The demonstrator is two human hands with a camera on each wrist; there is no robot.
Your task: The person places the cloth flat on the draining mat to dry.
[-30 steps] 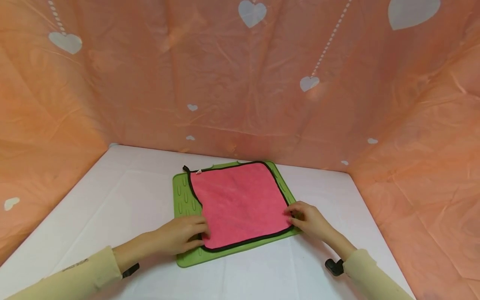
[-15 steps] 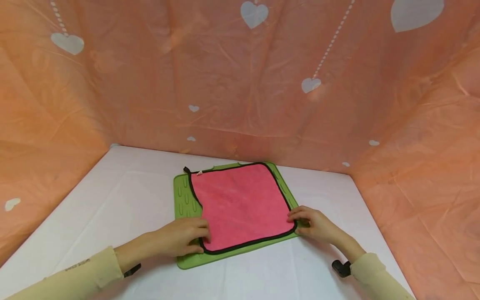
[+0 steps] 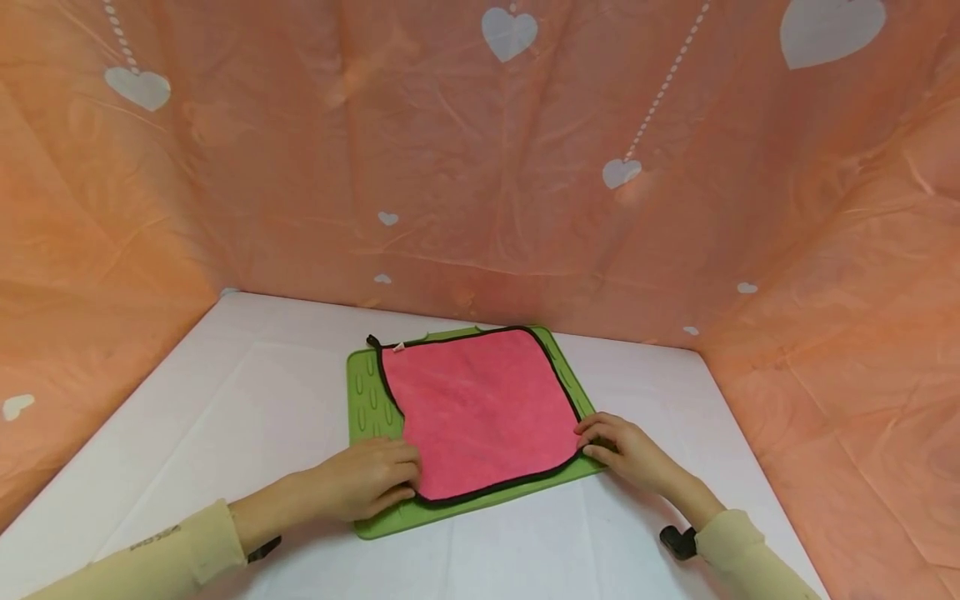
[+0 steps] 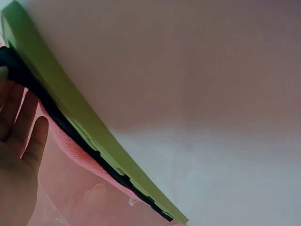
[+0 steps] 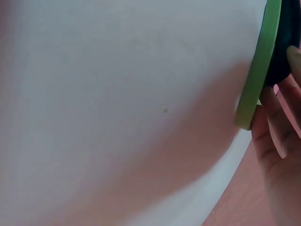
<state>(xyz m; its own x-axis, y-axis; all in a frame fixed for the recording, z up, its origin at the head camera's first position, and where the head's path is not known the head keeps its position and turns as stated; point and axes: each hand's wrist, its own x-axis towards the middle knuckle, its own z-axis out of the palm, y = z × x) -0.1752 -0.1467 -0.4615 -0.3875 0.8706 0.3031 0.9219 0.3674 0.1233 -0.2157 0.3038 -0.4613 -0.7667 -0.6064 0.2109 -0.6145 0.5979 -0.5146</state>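
Observation:
A pink cloth [image 3: 487, 408] with black edging and a small loop at its far left corner lies spread over a green mat [image 3: 384, 525]. The left hand [image 3: 363, 479] pinches the cloth's near left corner between thumb and fingers and covers that corner in the head view. At the near right corner, the right hand [image 3: 630, 450] pinches the black edging. In the left wrist view, the thumb lies on the black trim [image 4: 61, 120] with fingers beyond it. The right wrist view has the thumb on the trim [image 5: 283, 44], fingertips beside the green mat's corner [image 5: 247, 117].
A white table [image 3: 277, 400] carries the mat. Orange sheeting [image 3: 480, 208] printed with white hearts rises behind the table and along both sides. Each wrist wears a black device, such as the one under the right wrist [image 3: 678, 542].
The right hand has shifted slightly outward, and its thumb has closed onto the cloth's near right corner. The left thumb has moved in onto the near left corner. The mat stays put.

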